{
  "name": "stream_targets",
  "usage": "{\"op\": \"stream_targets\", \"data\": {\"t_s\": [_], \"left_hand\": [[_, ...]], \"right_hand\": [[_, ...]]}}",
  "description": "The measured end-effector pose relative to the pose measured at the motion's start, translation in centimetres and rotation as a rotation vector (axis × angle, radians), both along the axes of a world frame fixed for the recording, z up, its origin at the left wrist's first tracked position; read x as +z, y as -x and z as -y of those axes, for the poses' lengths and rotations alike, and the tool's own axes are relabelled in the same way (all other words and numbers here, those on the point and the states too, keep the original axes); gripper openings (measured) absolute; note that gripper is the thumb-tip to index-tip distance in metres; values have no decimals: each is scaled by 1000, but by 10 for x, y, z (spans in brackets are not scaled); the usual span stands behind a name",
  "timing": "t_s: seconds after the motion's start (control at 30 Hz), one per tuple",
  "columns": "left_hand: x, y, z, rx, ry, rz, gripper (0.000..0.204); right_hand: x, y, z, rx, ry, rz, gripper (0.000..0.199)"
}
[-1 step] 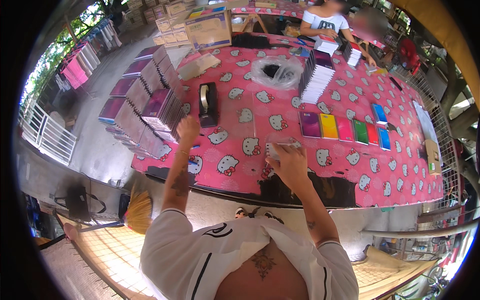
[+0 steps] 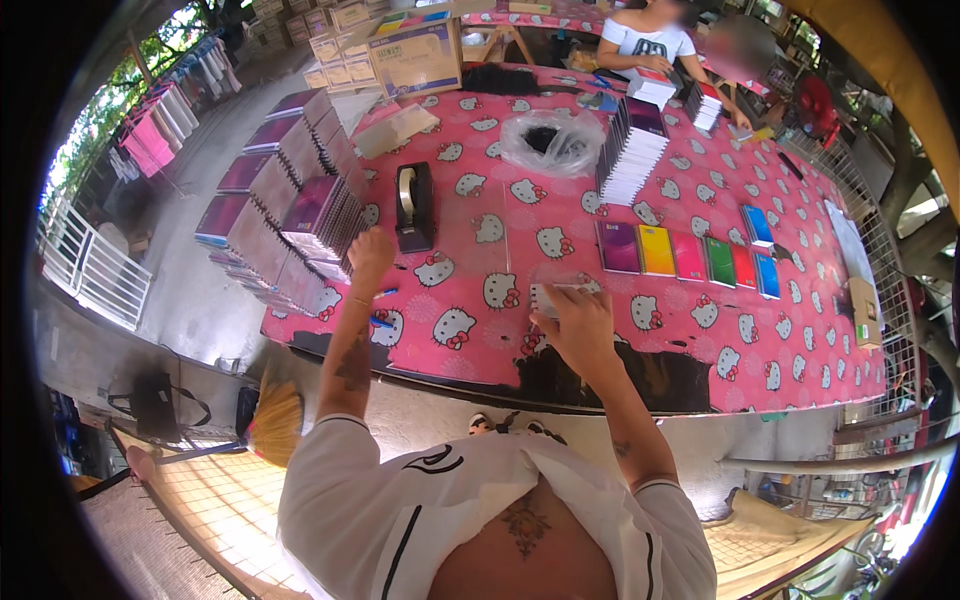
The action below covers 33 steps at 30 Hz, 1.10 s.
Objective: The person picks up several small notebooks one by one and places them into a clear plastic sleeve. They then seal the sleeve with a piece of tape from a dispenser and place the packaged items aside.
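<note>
My left hand (image 2: 371,256) is at the right edge of the nearest stack of purple spiral notebooks (image 2: 315,212). Its back faces up, and the stack's side partly hides its fingers, so their grip is unclear. In front of me, my right hand (image 2: 578,322) rests with fingers apart on a small, pale spiral-bound pad (image 2: 541,298), which it mostly covers. A black tape dispenser (image 2: 415,208) stands between my hands, farther back. Blue pens (image 2: 382,321) lie beside my left wrist.
To the right lies a row of coloured notebooks (image 2: 657,251), with a tall notebook stack (image 2: 633,150) behind it. A clear plastic bag (image 2: 552,143) and a cardboard box (image 2: 418,62) are farther back. Across the pink-covered table (image 2: 455,365), a person (image 2: 648,45) handles notebooks.
My left hand has shifted very slightly left, closer to the notebook stack. My right hand stays on the pale pad.
</note>
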State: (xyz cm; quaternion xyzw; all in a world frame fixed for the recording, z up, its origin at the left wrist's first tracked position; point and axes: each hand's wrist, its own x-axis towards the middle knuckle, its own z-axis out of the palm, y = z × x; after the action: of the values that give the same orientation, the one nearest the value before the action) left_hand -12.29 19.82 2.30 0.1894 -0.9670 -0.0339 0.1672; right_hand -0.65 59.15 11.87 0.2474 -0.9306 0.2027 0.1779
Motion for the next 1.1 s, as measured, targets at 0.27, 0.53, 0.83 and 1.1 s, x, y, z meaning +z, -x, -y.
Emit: {"op": "stream_targets", "data": {"t_s": [0.27, 0.53, 0.83, 1.1], "left_hand": [[61, -59, -149, -1224, -1346, 74, 26], [75, -40, -181, -1350, -694, -42, 23], [85, -28, -210, -1405, -541, -51, 14], [36, -13, -242, -1294, -591, 18, 41]], "right_hand": [[0, 8, 2, 15, -14, 30, 43], [25, 6, -11, 56, 19, 61, 49], [-67, 17, -71, 268, 234, 114, 64], [-92, 27, -54, 388, 398, 221, 57]]}}
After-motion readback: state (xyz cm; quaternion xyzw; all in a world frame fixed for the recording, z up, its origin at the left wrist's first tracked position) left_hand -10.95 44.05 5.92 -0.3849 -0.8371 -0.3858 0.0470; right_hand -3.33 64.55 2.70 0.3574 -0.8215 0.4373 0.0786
